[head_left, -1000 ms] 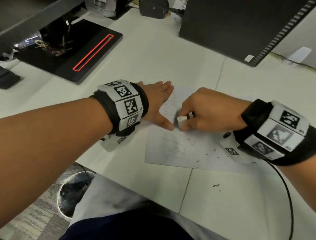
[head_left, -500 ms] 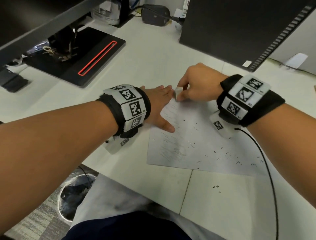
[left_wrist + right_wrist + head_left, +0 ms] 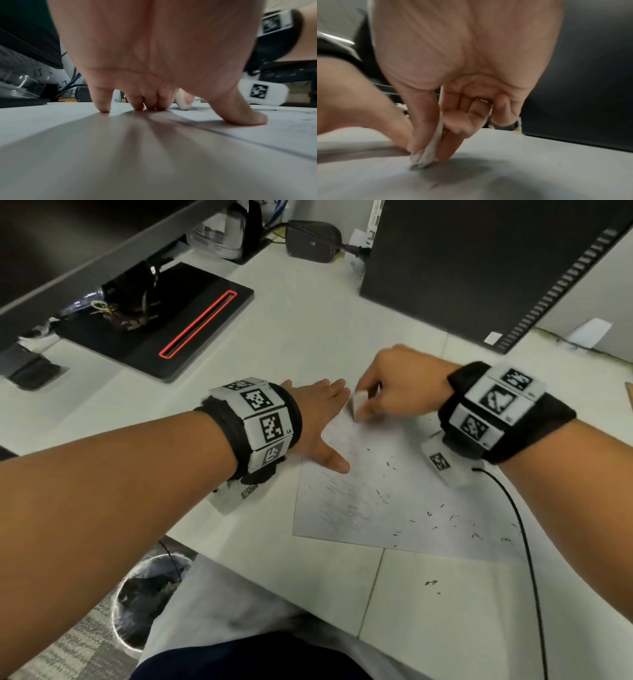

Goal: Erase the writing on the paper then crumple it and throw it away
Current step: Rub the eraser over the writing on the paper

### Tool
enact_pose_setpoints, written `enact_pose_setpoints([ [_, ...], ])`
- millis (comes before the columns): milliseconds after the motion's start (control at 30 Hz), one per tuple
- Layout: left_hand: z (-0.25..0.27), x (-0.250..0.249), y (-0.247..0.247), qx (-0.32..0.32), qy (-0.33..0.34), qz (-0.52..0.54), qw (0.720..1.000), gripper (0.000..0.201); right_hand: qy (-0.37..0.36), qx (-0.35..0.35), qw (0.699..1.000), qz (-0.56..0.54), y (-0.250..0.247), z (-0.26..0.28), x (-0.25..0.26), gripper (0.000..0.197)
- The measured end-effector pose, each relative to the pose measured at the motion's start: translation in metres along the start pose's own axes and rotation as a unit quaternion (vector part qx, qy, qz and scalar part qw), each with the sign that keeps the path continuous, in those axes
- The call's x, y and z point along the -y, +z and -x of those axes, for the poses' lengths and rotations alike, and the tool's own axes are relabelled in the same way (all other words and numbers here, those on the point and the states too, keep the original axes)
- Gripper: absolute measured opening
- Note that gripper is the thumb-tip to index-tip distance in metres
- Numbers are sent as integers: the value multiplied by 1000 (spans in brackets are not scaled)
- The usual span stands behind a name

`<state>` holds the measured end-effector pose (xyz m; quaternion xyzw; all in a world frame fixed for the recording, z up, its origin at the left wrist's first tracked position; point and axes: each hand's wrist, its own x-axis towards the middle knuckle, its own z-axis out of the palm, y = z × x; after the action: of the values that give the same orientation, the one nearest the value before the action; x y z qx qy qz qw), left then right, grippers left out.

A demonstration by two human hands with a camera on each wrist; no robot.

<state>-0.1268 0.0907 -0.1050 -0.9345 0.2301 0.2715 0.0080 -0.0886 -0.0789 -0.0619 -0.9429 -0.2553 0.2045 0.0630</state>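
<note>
A white sheet of paper (image 3: 404, 508) with faint grey pencil marks and dark eraser crumbs lies flat on the white desk. My left hand (image 3: 322, 422) lies flat with straight fingers, pressing down the paper's left edge; its fingertips (image 3: 104, 108) and thumb touch the surface. My right hand (image 3: 394, 392) pinches a small white eraser (image 3: 359, 402) between thumb and fingers at the paper's far left corner, right beside the left fingertips. The eraser (image 3: 426, 155) has its tip on the paper. The same eraser (image 3: 182, 102) shows behind the left fingers.
A black monitor base with a red-edged slot (image 3: 198, 323) sits at the far left. A black computer case (image 3: 479, 268) stands at the far right. A black cable (image 3: 524, 542) runs from my right wrist. A bin (image 3: 147, 601) stands on the floor below the desk's near edge.
My right hand carried the eraser from the paper's middle left up to its far left corner and stays there, blurred with rubbing. The left hand has stayed in place.
</note>
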Motion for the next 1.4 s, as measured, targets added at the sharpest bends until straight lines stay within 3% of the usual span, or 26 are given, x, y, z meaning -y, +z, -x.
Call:
enact_pose_setpoints([
  [100,0,1,1,2,-1,0,1000,127,41,-44,998,-17,-10,-19,-9,15],
  [200,0,2,1,3,3,-1,1000,126,29,-37,999,6,-7,-16,-7,18],
  [400,-1,3,0,6,0,-10,1000,126,-42,77,996,-2,25,54,21,21],
  [533,0,1,0,5,0,-13,1000,125,-52,122,991,-21,25,68,27,17],
  [600,1,0,-1,2,-1,-8,1000,125,-34,106,993,-27,19,56,23,14],
  [733,2,0,-1,-2,-4,-7,1000,124,25,2,1000,-6,3,18,11,18],
  [867,0,0,2,-5,-6,-18,1000,124,49,-22,999,4,3,8,9,13],
  [1000,5,-2,-1,-43,-2,-27,999,122,56,-38,998,-1,11,12,6,36],
  [1067,10,-8,-4,-90,11,-40,995,113,61,-45,997,-8,12,10,4,34],
  [1167,19,-18,-2,-132,0,-23,991,83,63,-49,997,1,12,10,6,22],
  [1267,29,-20,2,-100,-15,2,995,75,64,-48,997,21,10,14,12,16],
  [1400,39,-20,3,-6,-6,-80,997,107,32,-47,994,97,17,31,28,26],
])
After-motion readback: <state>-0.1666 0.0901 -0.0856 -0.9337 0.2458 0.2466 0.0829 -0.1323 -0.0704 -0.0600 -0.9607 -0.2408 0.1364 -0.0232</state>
